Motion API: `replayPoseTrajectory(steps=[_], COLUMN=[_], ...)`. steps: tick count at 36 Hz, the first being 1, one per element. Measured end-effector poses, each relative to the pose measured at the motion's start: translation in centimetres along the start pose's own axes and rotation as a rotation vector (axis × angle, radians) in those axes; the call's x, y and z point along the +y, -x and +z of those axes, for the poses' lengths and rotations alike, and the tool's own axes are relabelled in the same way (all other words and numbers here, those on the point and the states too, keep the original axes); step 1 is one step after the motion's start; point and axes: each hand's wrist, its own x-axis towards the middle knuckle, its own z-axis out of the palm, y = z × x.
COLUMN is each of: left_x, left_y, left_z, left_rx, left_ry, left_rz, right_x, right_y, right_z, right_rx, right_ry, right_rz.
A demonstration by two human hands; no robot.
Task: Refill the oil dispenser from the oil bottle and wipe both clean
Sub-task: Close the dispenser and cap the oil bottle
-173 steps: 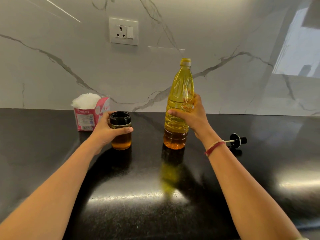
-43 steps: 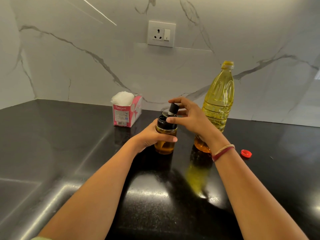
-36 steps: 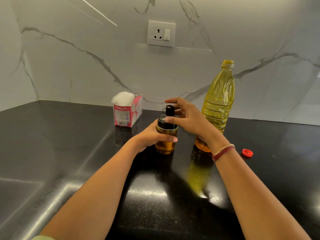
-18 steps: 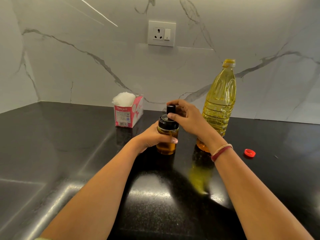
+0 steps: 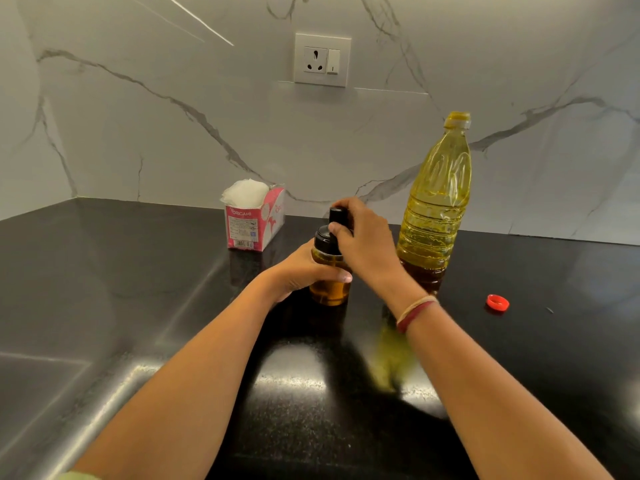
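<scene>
left hand (image 5: 300, 271) wraps the oil dispenser (image 5: 329, 292) on the bench (image 5: 138, 306) to brace it, right hand (image 5: 363, 244) grips its black spout lid (image 5: 325, 240), likely seating it; red cap (image 5: 497, 302) lies off right, oil bottle (image 5: 436, 202) behind stands uncapped; tissue box (image 5: 254, 220) furthest back, handy for wiping

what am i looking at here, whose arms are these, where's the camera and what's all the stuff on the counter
There is no machine here: these are a person's two bare arms, filmed by one wide-angle camera worn on their head, looking forward and down. The left hand grips a small glass oil dispenser standing on the black counter. The right hand holds its black top, fingers curled round it. To the right stands a tall oil bottle with no cap on; a red cap lies further right. Behind, near the marble wall, is a pink tissue box.
</scene>
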Motion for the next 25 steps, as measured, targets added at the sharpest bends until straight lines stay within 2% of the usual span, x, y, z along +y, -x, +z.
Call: replayPoseTrajectory(steps=[3, 5, 8, 11, 16, 21, 25], left_x=[-0.1, 0.0, 0.4, 0.6, 0.8, 0.9, 0.8], left_y=[0.2, 0.2, 0.3, 0.3, 0.5, 0.6, 0.7], left_z=[-0.1, -0.2, -0.2, -0.1, -0.1, 0.0, 0.0], left_rx=[0.004, -0.014, -0.052, -0.068, -0.113, -0.113, -0.117], left_ry=[-0.002, -0.007, -0.029, -0.033, -0.024, -0.007, -0.003], left_rz=[0.003, -0.001, -0.020, -0.048, -0.064, -0.048, -0.047], right_x=[-0.2, 0.1, 0.6, 1.2, 1.5, 1.1, 0.2], right_y=[0.5, -0.1, -0.8, -1.0, -1.4, -1.6, -0.6], right_z=[0.8, 0.2, -1.2, -1.8, -2.6, -2.1, -0.8], right_rx=[0.085, -0.003, -0.246, -0.352, -0.400, -0.311, 0.020], right_ry=[0.056, -0.073, -0.403, -0.581, -0.548, -0.611, -0.313], right_rz=[-0.027, 0.014, 0.155, 0.130, 0.067, 0.132, 0.098])
